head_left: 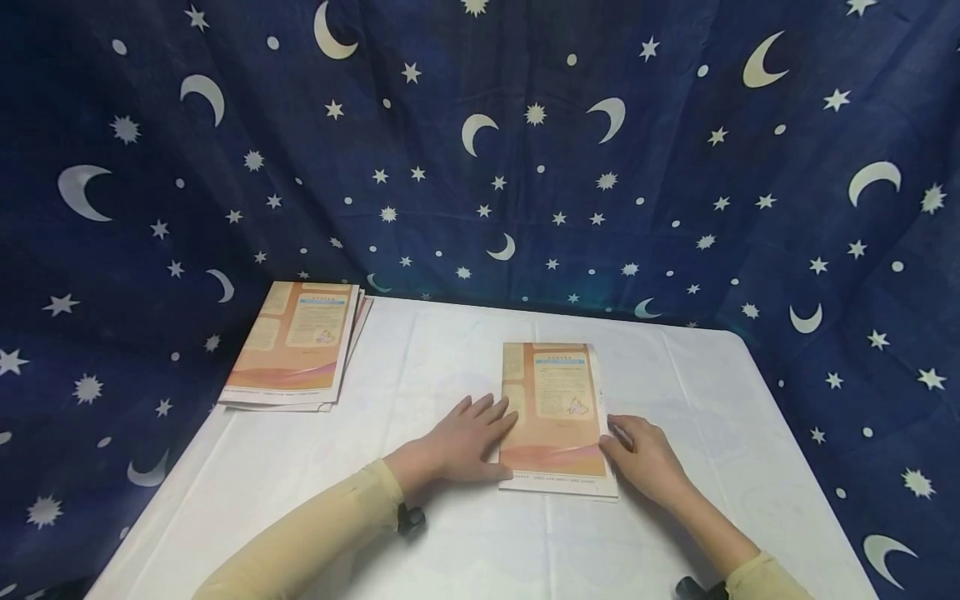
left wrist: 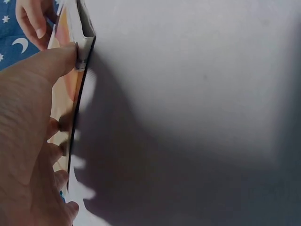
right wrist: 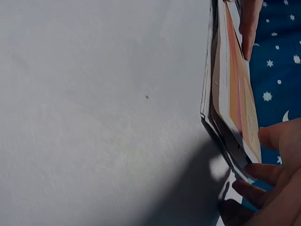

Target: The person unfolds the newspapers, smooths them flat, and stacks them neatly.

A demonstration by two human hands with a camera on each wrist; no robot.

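Note:
A folded newspaper (head_left: 551, 425) with an orange printed face lies on the white table in front of me. Along its left edge, my left hand (head_left: 468, 442) rests with fingers spread, fingertips and thumb on the paper. In the left wrist view the thumb presses near a corner of the folded newspaper (left wrist: 70, 89). My right hand (head_left: 647, 457) is at the opposite edge, its thumb and fingers pinching the side. The right wrist view shows the layers of the newspaper (right wrist: 235, 94) slightly parted near the right hand (right wrist: 275, 183). Fingertips underneath are partly hidden.
A stack of similar folded newspapers (head_left: 292, 346) lies at the table's back left corner, its sheets slightly fanned. A white cloth covers the table (head_left: 450, 350). Behind it hangs a dark blue curtain (head_left: 525, 208) with moons and stars.

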